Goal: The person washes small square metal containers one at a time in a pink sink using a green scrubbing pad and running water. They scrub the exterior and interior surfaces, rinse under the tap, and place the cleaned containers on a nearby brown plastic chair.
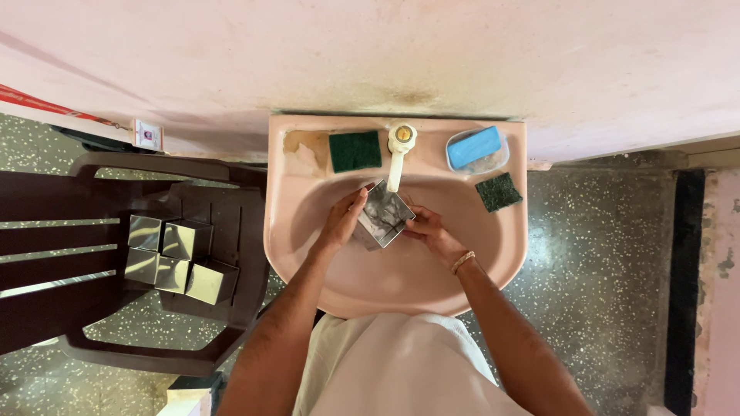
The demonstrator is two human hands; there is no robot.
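Observation:
A square steel container (383, 215) is held over the pink wash basin (308, 192), just below the white tap (398, 146). My left hand (342, 219) grips its left side and my right hand (430, 231) holds its right edge. The container's open side faces up toward me. I cannot tell whether water is running from the tap.
A green scrub pad (354, 150) lies on the basin's back ledge, another green scrub pad (498, 192) on the right rim. A blue soap bar in a clear dish (475, 148) sits nearby. Several steel containers (179, 258) stand on a dark brown plastic chair (92, 254) at the left.

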